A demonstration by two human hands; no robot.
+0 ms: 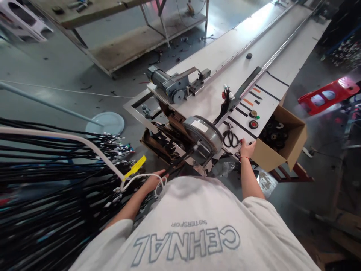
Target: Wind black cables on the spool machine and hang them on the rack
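Observation:
My left hand reaches left toward a big hanging bundle of black cables, beside a white cord and a yellow tag; its fingers are mostly hidden. My right hand rests on the near edge of the white workbench, fingers curled over the rim, next to black-handled scissors and a cardboard box of black parts. A grey round hub motor sits between my hands at the bench end.
A grey motor-and-bracket unit sits on the bench's left part. Round buttons and a small wire bundle lie near the scissors. A red plastic stool stands right; a metal table and white disc are at left.

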